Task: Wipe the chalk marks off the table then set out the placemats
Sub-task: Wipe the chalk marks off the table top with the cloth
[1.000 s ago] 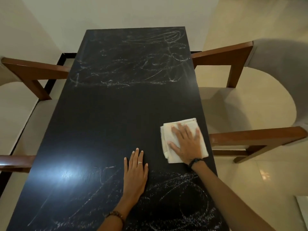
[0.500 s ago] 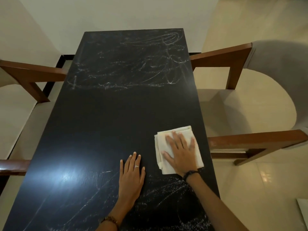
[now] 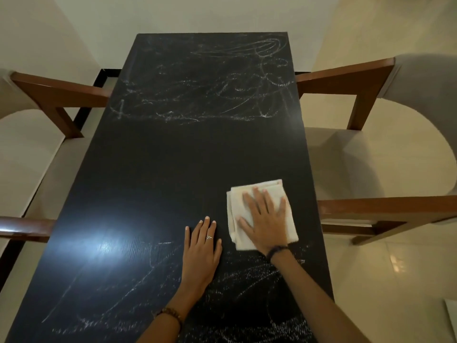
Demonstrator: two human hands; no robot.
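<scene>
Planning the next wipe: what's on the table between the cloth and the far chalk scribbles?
Head view: only bare dark table between the cloth and the far chalk marks.

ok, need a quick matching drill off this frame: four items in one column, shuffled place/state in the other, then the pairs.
Column 1
1. folded cloth
2. left hand
3. chalk marks
4. table

Column 2
A. flat on bare tabletop, ring on one finger
B. black, middle band free of chalk
C. scribbled across the far end and near end
D. pale, pressed under the right hand

Pairs: 1-D, 2-A, 3-C, 4-B
</scene>
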